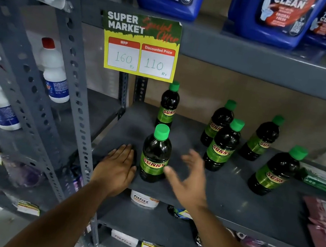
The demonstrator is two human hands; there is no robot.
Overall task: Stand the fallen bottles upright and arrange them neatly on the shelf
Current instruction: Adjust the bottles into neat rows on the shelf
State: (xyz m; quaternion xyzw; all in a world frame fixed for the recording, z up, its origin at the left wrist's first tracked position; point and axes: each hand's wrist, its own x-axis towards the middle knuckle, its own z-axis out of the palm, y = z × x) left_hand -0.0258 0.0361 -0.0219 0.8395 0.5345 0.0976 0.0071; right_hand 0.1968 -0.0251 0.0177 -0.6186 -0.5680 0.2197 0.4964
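Although all six dark bottles already upright on the grey shelf (231, 200), still scattered rather than lined up: nearest bottle (155, 154) at the front left, another (168, 104) behind it, a clustered pair (222, 144) (219, 122) mid-shelf, two more (262, 138) (275, 171) to the right, well apart. Left hand (116, 165) flat, fingers together, pressed palm-down on the shelf just beside the nearest bottle, holding nothing. Right hand (188, 175) spread wide and empty, blurred, hovering just right of the same bottle. Likely trouble from here: a fast sweep of the spread hand clipping a tall, narrow bottle near the shoulder and toppling it into a neighbour, or nudging the front bottle off the nearby shelf lip. Smooth glossy plastic bodies, round and waisted, probably slippery; ribbed green screw caps; slick green labels; matte painted metal shelf, likely offering little grip to a sliding base.
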